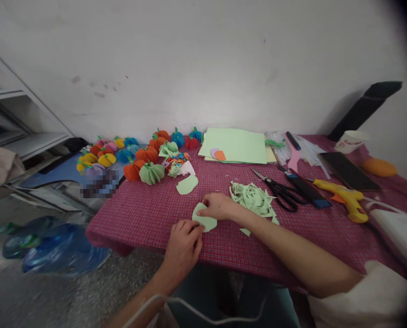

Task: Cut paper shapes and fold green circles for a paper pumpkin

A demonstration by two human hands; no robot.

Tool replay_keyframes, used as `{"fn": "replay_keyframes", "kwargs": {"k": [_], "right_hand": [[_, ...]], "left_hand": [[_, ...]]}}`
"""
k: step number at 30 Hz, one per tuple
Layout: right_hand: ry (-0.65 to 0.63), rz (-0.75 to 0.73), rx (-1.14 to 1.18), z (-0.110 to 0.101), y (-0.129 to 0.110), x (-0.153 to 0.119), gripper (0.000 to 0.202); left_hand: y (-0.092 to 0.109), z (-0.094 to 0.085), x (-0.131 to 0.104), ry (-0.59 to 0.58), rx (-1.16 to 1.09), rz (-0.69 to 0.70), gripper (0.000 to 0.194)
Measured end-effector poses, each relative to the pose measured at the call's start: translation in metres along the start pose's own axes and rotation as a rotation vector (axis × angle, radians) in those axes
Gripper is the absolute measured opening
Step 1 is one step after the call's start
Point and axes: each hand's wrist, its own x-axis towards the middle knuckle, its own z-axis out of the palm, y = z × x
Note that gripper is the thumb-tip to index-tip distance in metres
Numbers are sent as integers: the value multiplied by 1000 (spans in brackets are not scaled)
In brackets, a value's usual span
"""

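Note:
A rounded light green paper piece [206,222] is between my hands near the table's front edge. My left hand [185,241] has its fingers closed on the paper's lower left edge. From the right, my right hand [219,206] pinches the upper part of the same paper. Another light green cutout [187,184] lies just beyond, to the left. Right of my right hand is a heap of curled green paper strips [253,199]. Black-handled scissors [280,190] rest beside the heap, blades pointing away to the left.
Colourful paper pumpkins [147,155] line the back left. Green sheets [237,145] lie against the wall. On the right are a cutter [307,189], a yellow glue gun [343,193], a dark phone [348,171] and a paper cup [350,141]. Blue bottles [60,243] are on the floor.

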Motion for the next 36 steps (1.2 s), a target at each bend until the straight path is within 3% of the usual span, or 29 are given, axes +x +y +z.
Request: {"fn": "replay_keyframes", "kwargs": {"k": [8,14,19,22,25,28,31,34,36], "right_hand": [[-54,-128,75,-4,-3,-10,16],[145,-187,-149,-19,-10,-21,18],[111,-240,-211,-7,-3,-22,17],[132,-197,-84,-7,3,-21,17],[111,-187,282,-17,6,-25,21],[37,-232,702,-25,6,-35,21],[14,-226,896,-23,6,-44,22],[7,-226,945,-14,10,-47,22],[19,-213,976,-9,16,-46,22]], "left_hand": [[2,-1,-2,46,-57,-5,27],[-3,-5,-2,229,-104,-17,26],[-7,-10,3,305,-182,-108,26],[-6,-9,9,341,-347,-248,33],[-2,-7,22,363,-725,-426,48],[6,-6,40,265,-1247,-545,51],[21,-7,60,58,-1609,-551,41],[38,-6,75,-67,-1754,-553,36],[44,-4,81,-75,-1770,-571,35]]}}
